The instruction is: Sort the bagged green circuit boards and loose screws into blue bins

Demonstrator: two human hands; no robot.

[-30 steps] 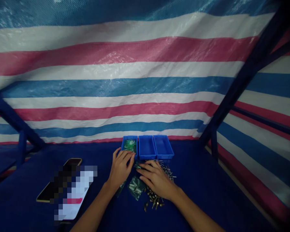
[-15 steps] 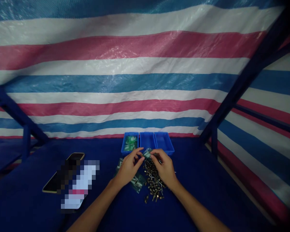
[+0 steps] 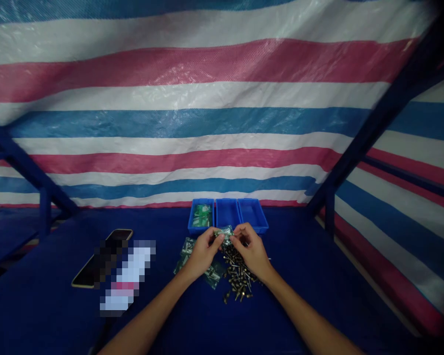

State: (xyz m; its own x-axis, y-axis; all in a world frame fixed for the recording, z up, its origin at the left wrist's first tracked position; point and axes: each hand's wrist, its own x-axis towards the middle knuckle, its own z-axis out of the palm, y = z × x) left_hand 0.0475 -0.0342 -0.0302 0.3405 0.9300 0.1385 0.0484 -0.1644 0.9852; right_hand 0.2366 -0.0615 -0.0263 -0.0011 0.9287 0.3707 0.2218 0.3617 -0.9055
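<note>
Between my two hands is a small clear plastic bag (image 3: 226, 235) with light pieces inside. My left hand (image 3: 203, 251) pinches its left side with thumb and fingers, and my right hand (image 3: 252, 250) pinches its right side. Below them lies a heap of brass-coloured and silvery metal screws (image 3: 238, 282), partly covered by my right hand. Close by my left hand, more small plastic bags (image 3: 213, 274) with pale rod-like parts rest on the table, some hidden under the wrist.
Three blue bins stand side by side behind my hands; the left bin (image 3: 190, 222) holds several greenish bags. A phone (image 3: 85, 272) and a blurred-out white item (image 3: 133, 276) lie to the left on the blue table (image 3: 192, 330). Blue frame bars (image 3: 355, 143) and striped sheeting (image 3: 192, 158) enclose the space.
My left fingers, partly raised off the bag before, have closed on its left side. My right hand keeps its pinch. The whole view has shifted slightly.
</note>
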